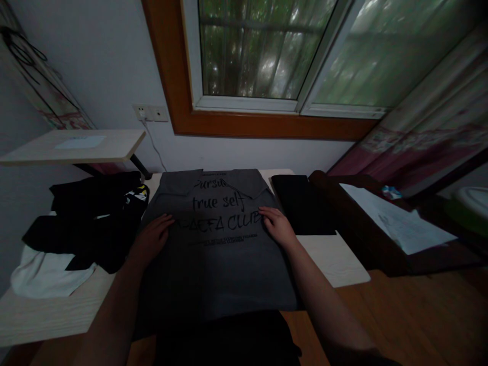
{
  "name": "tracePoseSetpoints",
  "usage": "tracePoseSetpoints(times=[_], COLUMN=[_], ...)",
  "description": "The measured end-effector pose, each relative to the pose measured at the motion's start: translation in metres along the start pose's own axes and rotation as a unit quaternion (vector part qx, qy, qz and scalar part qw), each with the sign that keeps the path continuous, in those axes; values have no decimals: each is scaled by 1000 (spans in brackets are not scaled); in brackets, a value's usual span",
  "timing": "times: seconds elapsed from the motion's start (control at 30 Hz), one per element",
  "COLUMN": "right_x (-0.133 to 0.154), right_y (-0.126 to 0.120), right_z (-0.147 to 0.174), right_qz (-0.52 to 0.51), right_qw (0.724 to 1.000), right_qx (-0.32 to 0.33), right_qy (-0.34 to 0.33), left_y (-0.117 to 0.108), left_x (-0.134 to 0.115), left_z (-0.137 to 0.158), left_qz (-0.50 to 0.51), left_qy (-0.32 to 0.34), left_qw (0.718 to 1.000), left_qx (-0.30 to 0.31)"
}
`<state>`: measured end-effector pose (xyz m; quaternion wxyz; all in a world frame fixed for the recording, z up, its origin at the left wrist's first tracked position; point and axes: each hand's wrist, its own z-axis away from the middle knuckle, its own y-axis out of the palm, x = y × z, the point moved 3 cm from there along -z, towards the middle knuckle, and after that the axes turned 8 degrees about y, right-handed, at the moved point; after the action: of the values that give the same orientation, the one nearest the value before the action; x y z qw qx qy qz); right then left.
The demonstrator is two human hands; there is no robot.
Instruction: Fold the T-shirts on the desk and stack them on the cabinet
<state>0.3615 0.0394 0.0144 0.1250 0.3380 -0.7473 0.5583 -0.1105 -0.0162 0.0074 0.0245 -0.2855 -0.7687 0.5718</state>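
A dark grey T-shirt (229, 274) with black lettering lies spread on the table in front of me, its sleeves turned inward near the far end. My left hand (154, 236) rests flat on its left edge, fingers stretched out. On the right edge, beside the lettering, my right hand (278, 226) lies with its fingers extended over the cloth. The shirt's near end hangs at the table's front edge, above my dark clothing.
Black and white clothes (91, 223) are heaped on the left under a small raised shelf (72, 145). A folded black garment (303, 203) lies at the right of the pale table (331, 259). Farther right, papers (392, 218) rest on dark brown furniture. A window is behind.
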Motion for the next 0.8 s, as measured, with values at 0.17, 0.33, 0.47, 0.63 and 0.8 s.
tracePoseSetpoints(times=[0.17,0.33,0.47,0.63,0.8], right_x=[0,1,2,2,3], right_y=[0,-1,-2,-2,-3], right_z=[-1,-1,-2,-2,-2], right_qz=[-4,-8,-5,-4,-4], right_qw=[1000,1000,1000,1000,1000], right_qx=[0,2,4,3,2], right_qy=[2,8,14,8,7], left_y=[-1,1,0,1,3], left_x=[0,2,0,0,3], left_z=[-1,0,0,-1,0], left_qz=[6,4,10,2,-7], left_qy=[-2,-8,-9,-12,-4], left_qw=[1000,1000,1000,1000,1000], left_qx=[-3,5,-2,10,16])
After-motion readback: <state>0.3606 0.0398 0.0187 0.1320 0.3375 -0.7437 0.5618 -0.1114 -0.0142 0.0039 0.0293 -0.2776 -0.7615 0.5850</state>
